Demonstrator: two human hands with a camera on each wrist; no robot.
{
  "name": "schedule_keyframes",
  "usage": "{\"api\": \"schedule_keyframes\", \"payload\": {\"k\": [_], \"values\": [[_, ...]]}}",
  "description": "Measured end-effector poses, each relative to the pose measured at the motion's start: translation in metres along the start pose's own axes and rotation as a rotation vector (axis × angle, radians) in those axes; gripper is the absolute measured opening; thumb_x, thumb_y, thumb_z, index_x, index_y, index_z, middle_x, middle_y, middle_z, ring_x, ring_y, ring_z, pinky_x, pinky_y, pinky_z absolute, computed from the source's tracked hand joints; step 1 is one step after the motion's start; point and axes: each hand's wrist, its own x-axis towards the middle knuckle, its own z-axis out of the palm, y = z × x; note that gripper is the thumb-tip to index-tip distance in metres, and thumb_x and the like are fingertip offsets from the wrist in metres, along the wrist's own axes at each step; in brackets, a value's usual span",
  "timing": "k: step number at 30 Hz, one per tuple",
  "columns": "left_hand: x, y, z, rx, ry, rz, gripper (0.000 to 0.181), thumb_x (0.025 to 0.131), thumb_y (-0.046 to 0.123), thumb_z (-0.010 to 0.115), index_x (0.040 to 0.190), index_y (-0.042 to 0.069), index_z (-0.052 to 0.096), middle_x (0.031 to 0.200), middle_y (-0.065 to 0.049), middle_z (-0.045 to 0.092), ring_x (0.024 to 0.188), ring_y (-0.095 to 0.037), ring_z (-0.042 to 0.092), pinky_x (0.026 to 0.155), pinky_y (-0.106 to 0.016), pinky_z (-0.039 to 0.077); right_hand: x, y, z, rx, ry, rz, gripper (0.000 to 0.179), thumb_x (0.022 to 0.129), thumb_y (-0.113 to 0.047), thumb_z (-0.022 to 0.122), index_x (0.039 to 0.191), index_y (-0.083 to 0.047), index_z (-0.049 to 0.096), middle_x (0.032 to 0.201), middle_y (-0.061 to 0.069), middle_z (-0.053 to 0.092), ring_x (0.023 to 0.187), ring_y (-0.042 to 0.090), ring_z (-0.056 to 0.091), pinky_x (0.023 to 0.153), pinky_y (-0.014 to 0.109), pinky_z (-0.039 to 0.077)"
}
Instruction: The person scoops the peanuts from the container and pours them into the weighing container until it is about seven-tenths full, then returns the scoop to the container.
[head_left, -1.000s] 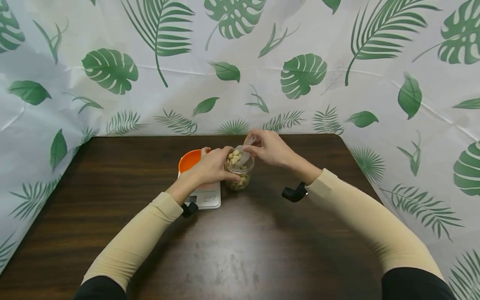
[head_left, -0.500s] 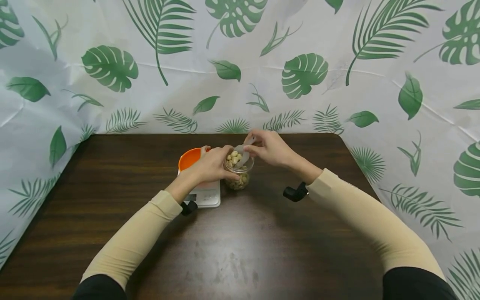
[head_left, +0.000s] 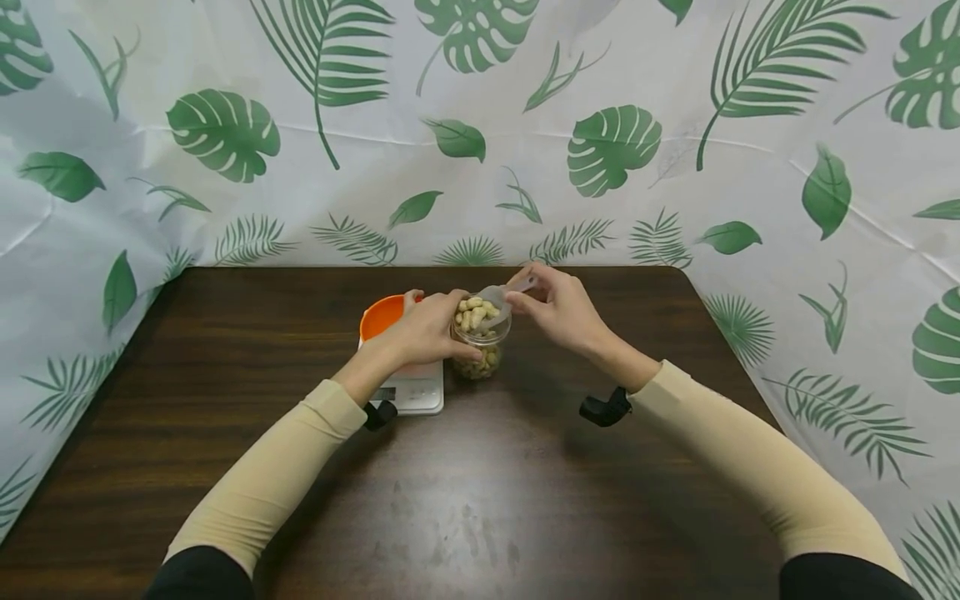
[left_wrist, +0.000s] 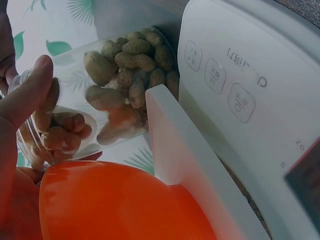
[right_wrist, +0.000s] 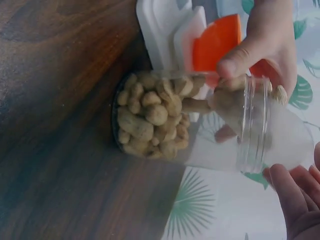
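A clear jar [right_wrist: 205, 145] of unshelled peanuts [right_wrist: 150, 115] stands on the table, right beside the scale. My left hand [head_left: 427, 329] grips it near the neck, thumb on the near side. With fingers and thumb, my right hand [head_left: 558, 312] pinches the handle of a translucent scoop [head_left: 492, 298], whose bowl dips into the jar's mouth. Several peanuts lie high at the mouth, against the scoop. Behind my left wrist, an orange bowl [head_left: 381, 317] sits on the white kitchen scale [head_left: 422, 396]; my hand hides part of both.
A dark wood-grain table [head_left: 480, 500] carries all of this. Behind it hangs a white leaf-print cloth [head_left: 525, 167]. Black wrist cameras [head_left: 606, 407] stick out below the sleeves [head_left: 735, 442]. The scale's display [left_wrist: 307, 180] is partly cut off in the left wrist view.
My right hand has shifted right, and the scoop's handle now leans farther over to the right. More peanuts show at the jar's mouth. My left hand has kept its grip.
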Motion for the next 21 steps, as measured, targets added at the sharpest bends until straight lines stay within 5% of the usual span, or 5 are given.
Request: {"api": "schedule_keyframes", "payload": {"k": [10,21], "values": [[0.000,0.000,0.000,-0.005,0.007,0.010,0.086,0.079,0.051,0.087,0.142,0.007,0.049,0.124,-0.006,0.066,0.115,-0.023,0.059,0.108,-0.064,0.015,-0.004,0.013,-0.001,0.238,0.017,0.082,0.020,0.101,-0.010,0.066,0.115,0.004,0.062,0.113,0.021,0.068,0.099,0.031,0.071,0.084,0.033,0.058],[-0.001,0.000,0.001,0.012,-0.006,-0.001,0.087,0.079,0.054,0.086,0.142,0.005,0.048,0.124,-0.007,0.066,0.117,-0.025,0.059,0.109,-0.065,0.014,-0.009,0.016,-0.005,0.326,0.055,0.092,0.020,0.102,-0.007,0.064,0.115,0.008,0.059,0.114,0.023,0.063,0.098,0.021,0.070,0.087,0.040,0.057]]}}
